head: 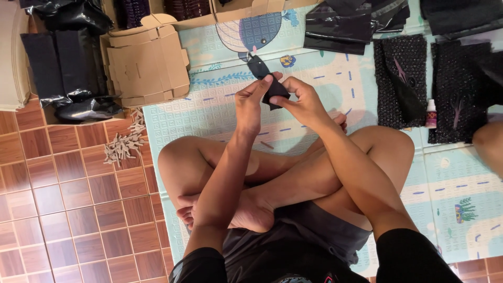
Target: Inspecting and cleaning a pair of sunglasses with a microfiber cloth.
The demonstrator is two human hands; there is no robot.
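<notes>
I sit cross-legged on a pale play mat (209, 105). Both hands are raised over my knees and pinch one small piece of black fabric (266, 79). My left hand (250, 104) grips its near left edge with thumb and forefinger. My right hand (304, 102) holds the right side, fingers curled over it. The far end of the fabric sticks up beyond my fingertips.
A stack of flat cardboard boxes (146, 60) and black plastic bags (68, 63) lie at the left. Small pale pieces (123, 144) are scattered on the brown tiled floor. Black bubble-wrap sheets (401, 78) and a small bottle (430, 112) lie to the right, beside another person's knee (490, 144).
</notes>
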